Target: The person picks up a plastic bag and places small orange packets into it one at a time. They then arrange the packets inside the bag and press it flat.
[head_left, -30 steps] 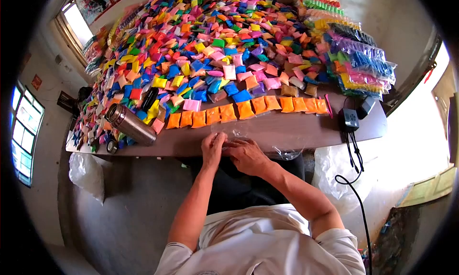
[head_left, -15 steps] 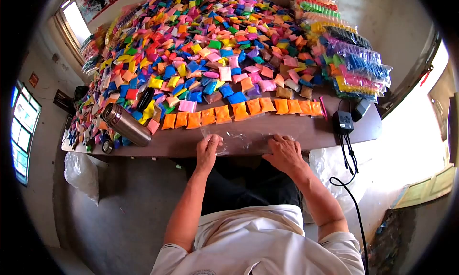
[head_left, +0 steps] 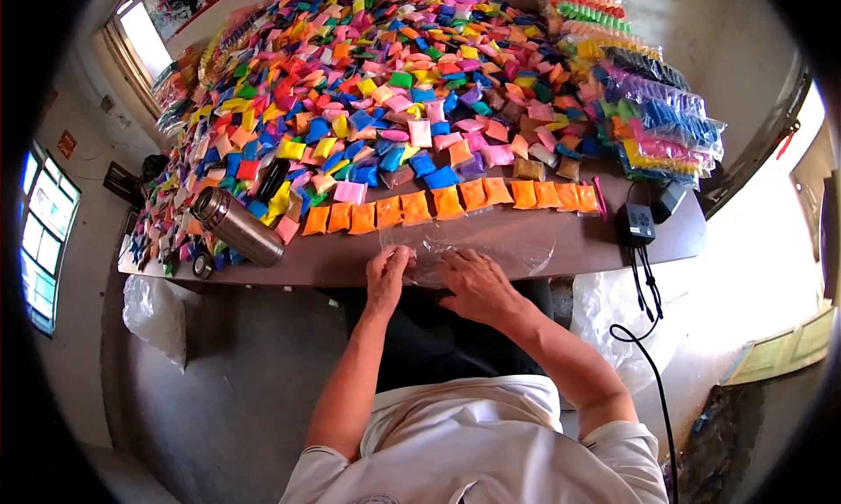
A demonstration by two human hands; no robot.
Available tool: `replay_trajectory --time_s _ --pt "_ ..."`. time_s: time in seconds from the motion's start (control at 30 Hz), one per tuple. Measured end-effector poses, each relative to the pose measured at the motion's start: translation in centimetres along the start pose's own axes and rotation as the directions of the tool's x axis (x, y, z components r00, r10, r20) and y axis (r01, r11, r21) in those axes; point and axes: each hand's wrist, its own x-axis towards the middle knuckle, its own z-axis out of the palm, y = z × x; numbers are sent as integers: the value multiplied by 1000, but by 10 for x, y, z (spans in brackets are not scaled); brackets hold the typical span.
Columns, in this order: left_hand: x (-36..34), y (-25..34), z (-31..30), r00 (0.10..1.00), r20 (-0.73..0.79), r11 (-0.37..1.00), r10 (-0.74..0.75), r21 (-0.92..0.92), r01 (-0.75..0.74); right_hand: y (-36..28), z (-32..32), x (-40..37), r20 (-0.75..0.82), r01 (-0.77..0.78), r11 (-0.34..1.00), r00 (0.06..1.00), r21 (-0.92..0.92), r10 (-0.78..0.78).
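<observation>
A clear plastic bag (head_left: 517, 246) lies flat on the front part of the brown table. My left hand (head_left: 388, 274) pinches the bag's left end near the table edge. My right hand (head_left: 477, 283) rests on the bag close beside it, fingers partly spread, palm down. Just beyond the bag runs a row of orange packets (head_left: 414, 208). Behind them rises a large heap of small coloured packets (head_left: 420, 134).
A metal flask (head_left: 238, 226) lies tilted at the left, with a round lid (head_left: 202, 266) near it. On the right are a black box with cables (head_left: 636, 225), a pink stick (head_left: 600, 197) and stacked bagged packets (head_left: 666, 127). The table's front edge (head_left: 333, 278) is close.
My right hand has moved left across the bag, towards my left hand. More of the bag's right end now shows. The whole view has shifted slightly.
</observation>
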Motion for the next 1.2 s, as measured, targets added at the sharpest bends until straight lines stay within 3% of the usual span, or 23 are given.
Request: replay_trajectory --time_s 0.1,0.23,0.3,0.37,0.47,0.57,0.67,0.77,0.83,0.87,0.93,0.97,1.03,1.2 --pt "0 -3 -1 999 2 999 42 29 -42 0 23 14 50 -21 999 998 -47 23" --pt "0 -4 -4 999 6 998 36 52 -36 -7 23 12 4 -46 999 999 -2 46" --pt "0 -2 -3 999 26 997 18 74 -20 -11 24 15 -67 94 990 994 108 -87" --pt "-2 -3 1 1000 15 997 8 76 -10 -10 36 18 -79 79 993 994 92 -72" --pt "-3 1 2 1000 -7 998 17 68 -16 -8 37 21 -57 86 995 995 52 -83" --pt "-2 -6 -1 1000 4 998 26 48 -26 -10 27 19 61 41 985 997 165 -52" --pt "0 -4 -2 999 28 998 15 61 -16 -14 13 8 -46 30 987 999 157 -23" --pt "-2 -6 -4 1000 31 998 6 62 -8 -7 -22 -6 -99 -43 999 994 20 45" --pt "-2 -6 -2 999 29 998 15 53 -17 3 -45 -11 87 -280 960 956 3 279" --pt "-3 -5 -1 999 25 999 24 47 -26 13 -48 -13 89 -277 961 957 2 276" --pt "-4 -7 -1 999 17 998 36 42 -37 38 -43 -16 173 -460 887 871 -37 459" --pt "-4 -11 -2 1000 15 998 25 49 -26 51 -33 -20 170 -457 889 873 -38 456" --pt "-2 -8 0 1000 14 998 18 57 -19 58 -22 -23 -80 -447 889 894 -100 440" --pt "-4 -2 3 999 22 992 48 118 -50 57 -24 -24 -113 -407 906 912 -115 395"
